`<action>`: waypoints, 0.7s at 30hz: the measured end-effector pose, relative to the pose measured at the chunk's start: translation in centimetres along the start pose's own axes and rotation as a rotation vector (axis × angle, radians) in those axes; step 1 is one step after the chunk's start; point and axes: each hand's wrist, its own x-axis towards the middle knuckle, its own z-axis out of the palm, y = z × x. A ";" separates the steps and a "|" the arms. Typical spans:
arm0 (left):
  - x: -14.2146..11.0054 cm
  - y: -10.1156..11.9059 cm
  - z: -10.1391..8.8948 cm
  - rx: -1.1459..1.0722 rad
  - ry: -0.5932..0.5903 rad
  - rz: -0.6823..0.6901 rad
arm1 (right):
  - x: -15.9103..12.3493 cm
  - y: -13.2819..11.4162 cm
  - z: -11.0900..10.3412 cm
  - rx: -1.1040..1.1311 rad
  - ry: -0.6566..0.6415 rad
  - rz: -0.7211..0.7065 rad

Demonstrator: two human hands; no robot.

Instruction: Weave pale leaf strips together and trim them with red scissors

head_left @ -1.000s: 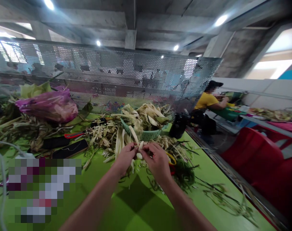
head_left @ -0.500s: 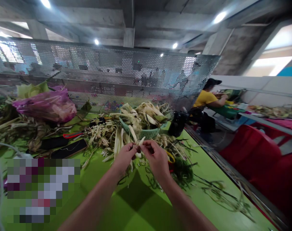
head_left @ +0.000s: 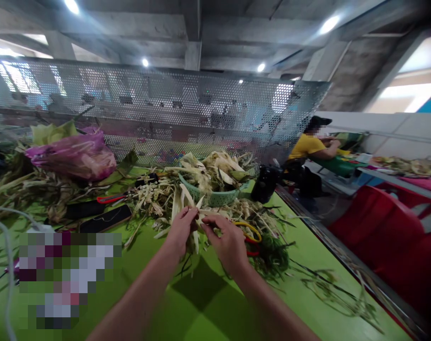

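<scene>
My left hand (head_left: pixel 181 230) is closed, its thumb and fingers pinching a bunch of pale corn husk strips (head_left: pixel 185 194) whose ends fan out above and below the fingers. My right hand (head_left: pixel 228 239) is close beside it, thumb and index finger bent together at the same husk; the exact pinch point is small and partly hidden. Just behind the hands stands a green plastic basket (head_left: pixel 222 198) heaped with dry husks (head_left: pixel 218 170). Scissors with yellow and red handles (head_left: pixel 252 232) lie right of my right hand, next to a dark green tangle of strands (head_left: pixel 274 255).
Shredded husk scraps (head_left: pixel 154 196) litter the green table (head_left: pixel 137 293). On the left are a pink plastic bag (head_left: pixel 73 156), red-handled scissors (head_left: pixel 110 199) and a dark flat phone-like object (head_left: pixel 105 219). A black container (head_left: pixel 264 183) stands right. Beyond, a person in yellow (head_left: pixel 309 147) sits near red chairs (head_left: pixel 375 218).
My hands have drawn slightly apart, the left one shifting a little left and the right fingers loosening from their tight meeting point. The view has turned slightly left.
</scene>
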 end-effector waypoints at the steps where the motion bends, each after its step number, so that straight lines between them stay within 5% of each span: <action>1: 0.0 0.1 0.0 -0.008 0.004 -0.001 | 0.1 0.1 0.0 0.043 -0.022 0.056; 5: 0.0 0.2 0.0 -0.007 -0.031 0.009 | 0.6 1.1 -0.1 0.184 -0.073 0.247; 12: 0.1 0.0 -0.2 0.219 -0.109 0.053 | 1.3 1.7 -0.2 0.428 -0.023 0.301; 16: 0.1 0.1 -0.1 0.458 -0.134 0.125 | 1.2 1.4 -0.2 0.408 0.048 0.227; 21: 0.3 -0.4 -0.1 0.648 -0.238 0.266 | 1.1 1.5 -0.6 0.097 0.019 0.044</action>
